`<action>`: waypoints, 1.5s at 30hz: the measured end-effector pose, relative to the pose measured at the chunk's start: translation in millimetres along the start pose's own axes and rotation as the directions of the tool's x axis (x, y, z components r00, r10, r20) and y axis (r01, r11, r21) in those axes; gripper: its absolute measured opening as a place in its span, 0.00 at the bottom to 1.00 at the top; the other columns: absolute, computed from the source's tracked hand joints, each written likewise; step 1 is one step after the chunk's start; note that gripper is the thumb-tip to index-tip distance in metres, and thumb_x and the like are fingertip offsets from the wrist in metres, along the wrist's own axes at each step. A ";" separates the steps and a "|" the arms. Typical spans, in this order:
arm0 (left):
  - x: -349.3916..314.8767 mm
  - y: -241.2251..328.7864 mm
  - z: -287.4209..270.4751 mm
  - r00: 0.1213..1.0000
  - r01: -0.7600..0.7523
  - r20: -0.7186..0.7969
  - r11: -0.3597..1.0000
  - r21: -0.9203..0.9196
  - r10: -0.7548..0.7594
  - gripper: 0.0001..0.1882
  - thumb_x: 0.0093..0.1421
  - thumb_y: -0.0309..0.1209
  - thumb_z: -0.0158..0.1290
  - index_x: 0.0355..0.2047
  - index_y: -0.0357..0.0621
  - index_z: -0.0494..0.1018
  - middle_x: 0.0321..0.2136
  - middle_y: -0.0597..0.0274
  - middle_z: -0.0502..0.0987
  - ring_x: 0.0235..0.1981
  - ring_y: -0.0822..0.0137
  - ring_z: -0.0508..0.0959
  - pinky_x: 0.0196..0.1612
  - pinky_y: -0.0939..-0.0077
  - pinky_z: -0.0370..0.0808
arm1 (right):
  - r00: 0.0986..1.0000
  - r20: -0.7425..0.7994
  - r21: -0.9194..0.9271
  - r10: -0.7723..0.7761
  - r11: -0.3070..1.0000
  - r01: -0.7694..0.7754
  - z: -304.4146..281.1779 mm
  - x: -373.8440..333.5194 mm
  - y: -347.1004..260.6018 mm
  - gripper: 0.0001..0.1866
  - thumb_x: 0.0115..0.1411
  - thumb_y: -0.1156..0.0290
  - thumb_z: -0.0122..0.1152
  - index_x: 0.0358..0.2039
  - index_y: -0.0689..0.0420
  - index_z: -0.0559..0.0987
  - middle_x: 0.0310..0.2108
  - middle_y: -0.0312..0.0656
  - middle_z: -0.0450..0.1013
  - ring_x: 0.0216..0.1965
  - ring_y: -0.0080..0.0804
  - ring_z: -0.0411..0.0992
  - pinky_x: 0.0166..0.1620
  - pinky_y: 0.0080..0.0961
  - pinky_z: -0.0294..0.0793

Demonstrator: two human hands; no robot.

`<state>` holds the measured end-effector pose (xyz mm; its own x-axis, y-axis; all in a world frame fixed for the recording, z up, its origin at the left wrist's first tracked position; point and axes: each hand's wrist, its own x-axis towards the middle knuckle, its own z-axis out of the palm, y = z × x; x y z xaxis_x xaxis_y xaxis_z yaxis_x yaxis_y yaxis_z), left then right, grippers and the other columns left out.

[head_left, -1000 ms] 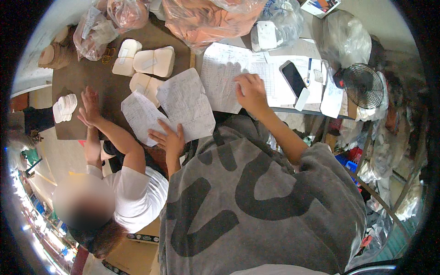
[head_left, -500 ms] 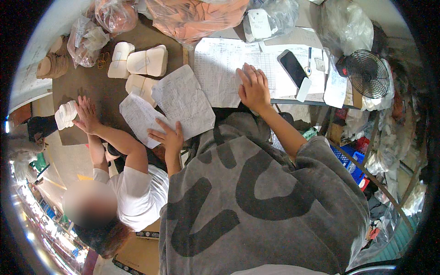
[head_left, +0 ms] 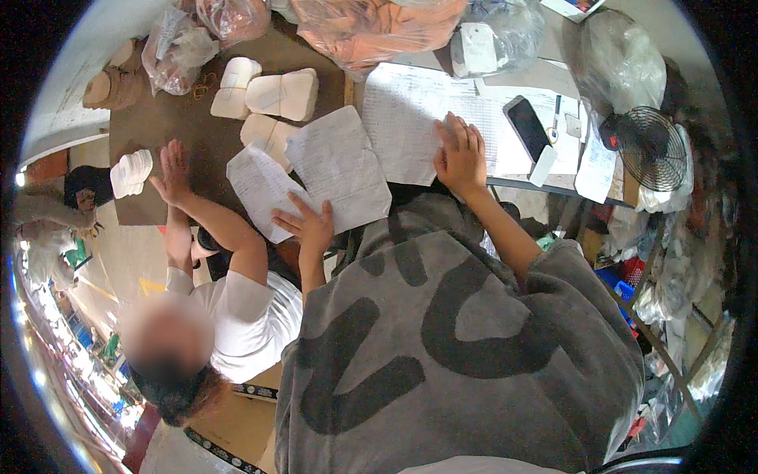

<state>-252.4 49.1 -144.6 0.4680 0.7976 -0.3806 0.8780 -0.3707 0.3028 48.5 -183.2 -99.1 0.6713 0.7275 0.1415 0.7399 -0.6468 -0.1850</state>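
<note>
left hand (head_left: 310,227) flat, holding down crumpled sheet (head_left: 338,167) | right hand (head_left: 460,154) flat on ledger sheet (head_left: 410,118), grasping nothing | you're mid paper check, not finished

Noted on the brown table (head_left: 158,142): 3 banded cream pad bundles (head_left: 272,95), 1 black phone (head_left: 527,129), 1 pen (head_left: 556,113), 1 small black fan (head_left: 651,148), bagged orange fabric (head_left: 371,28), plus a seated co-worker's white shirt (head_left: 245,324).

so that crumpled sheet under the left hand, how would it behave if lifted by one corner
The crumpled sheet would probably flop and sag, since it looks thin and creased. It seems light, so the left hand could likely slide it easily across the table.
</note>
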 end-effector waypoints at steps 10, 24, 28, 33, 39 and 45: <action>-0.3 0.6 0.8 0.999 0.029 0.046 0.999 -0.039 -0.027 0.57 0.66 0.61 0.50 0.76 0.46 0.26 0.65 0.13 0.11 0.66 0.18 0.11 0.64 0.19 0.22 | 1.000 -0.029 0.026 -0.010 1.000 0.011 3.1 -1.2 1.2 0.32 0.61 0.62 0.55 0.67 0.49 0.69 0.70 0.46 0.60 0.70 0.45 0.59 0.72 0.49 0.54; 2.8 1.4 -3.5 0.998 0.035 0.062 0.997 -0.065 -0.031 0.57 0.66 0.63 0.49 0.76 0.47 0.27 0.65 0.15 0.10 0.66 0.16 0.13 0.64 0.18 0.23 | 0.999 -0.051 0.042 -0.002 0.999 0.004 0.7 -0.8 1.1 0.33 0.60 0.61 0.54 0.67 0.48 0.69 0.70 0.48 0.61 0.68 0.46 0.61 0.72 0.49 0.55; 4.1 -1.1 -1.8 0.998 0.029 0.056 0.998 -0.047 -0.026 0.57 0.65 0.63 0.49 0.76 0.47 0.27 0.65 0.15 0.10 0.66 0.16 0.13 0.64 0.18 0.23 | 0.998 -0.057 0.032 -0.005 0.999 0.007 0.1 -0.6 1.0 0.32 0.60 0.61 0.54 0.67 0.48 0.70 0.70 0.48 0.61 0.68 0.46 0.62 0.71 0.49 0.56; 3.9 -4.6 -0.5 1.000 -0.013 0.026 0.998 -0.059 0.014 0.57 0.65 0.63 0.49 0.76 0.46 0.27 0.65 0.16 0.10 0.66 0.17 0.12 0.64 0.18 0.23 | 0.998 -0.063 0.036 -0.003 0.999 0.005 -0.3 -1.1 0.1 0.32 0.60 0.61 0.55 0.67 0.47 0.70 0.70 0.48 0.61 0.68 0.46 0.62 0.71 0.49 0.56; 2.9 -8.6 0.9 0.999 -0.008 0.033 0.998 -0.066 0.010 0.57 0.65 0.62 0.50 0.76 0.46 0.28 0.65 0.15 0.10 0.66 0.17 0.12 0.64 0.17 0.23 | 0.998 -0.058 0.020 -0.010 1.000 0.011 1.4 -1.8 1.2 0.32 0.61 0.60 0.54 0.68 0.47 0.70 0.70 0.48 0.61 0.68 0.46 0.62 0.71 0.49 0.55; 6.4 -10.9 9.4 0.999 -0.040 -0.031 0.999 -0.034 0.039 0.58 0.65 0.61 0.52 0.76 0.45 0.28 0.65 0.13 0.11 0.66 0.16 0.13 0.64 0.17 0.24 | 0.999 -0.043 0.008 -0.005 1.000 0.006 5.7 -1.8 2.1 0.33 0.61 0.60 0.54 0.68 0.47 0.69 0.71 0.47 0.60 0.69 0.46 0.61 0.72 0.50 0.54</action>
<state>-258.1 53.8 -158.5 0.4984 0.7970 -0.3412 0.8547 -0.3856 0.3475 48.5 -184.5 -105.3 0.6685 0.7206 0.1839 0.7434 -0.6407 -0.1920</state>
